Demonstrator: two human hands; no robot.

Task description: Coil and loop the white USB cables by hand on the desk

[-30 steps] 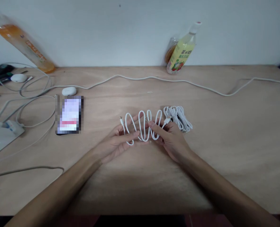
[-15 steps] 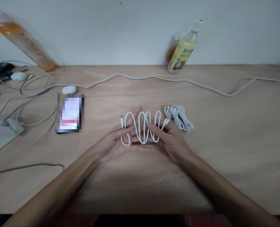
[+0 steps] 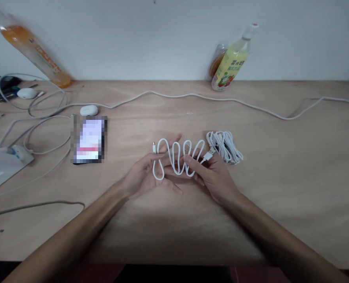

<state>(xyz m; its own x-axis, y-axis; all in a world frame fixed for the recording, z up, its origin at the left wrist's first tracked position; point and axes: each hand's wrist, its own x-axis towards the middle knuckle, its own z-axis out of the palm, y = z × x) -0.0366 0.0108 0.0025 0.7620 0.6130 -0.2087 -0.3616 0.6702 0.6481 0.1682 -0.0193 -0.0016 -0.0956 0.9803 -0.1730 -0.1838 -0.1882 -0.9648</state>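
A white cable (image 3: 176, 159) lies in wavy loops across both hands, above the wooden table. My left hand (image 3: 146, 173) pinches its small-connector end under the thumb, with the other fingers spread beneath the loops. My right hand (image 3: 211, 173) holds the loops near the USB plug (image 3: 209, 154) between thumb and fingers. Part of its fingers is hidden behind the cable. Just beyond my right hand, a bundle of coiled white cables (image 3: 226, 146) rests on the table.
A phone (image 3: 88, 141) and a white earbud case (image 3: 89, 110) lie left, near a power strip (image 3: 6, 165) with tangled cords. An orange bottle (image 3: 35, 55) and a yellow bottle (image 3: 231, 63) lean on the wall. A long cable (image 3: 192, 94) crosses the table (image 3: 280, 177).
The left hand's lower fingers have curled back somewhat under the loops. The loops at the right have shifted and tilt more. The whole view has moved slightly.
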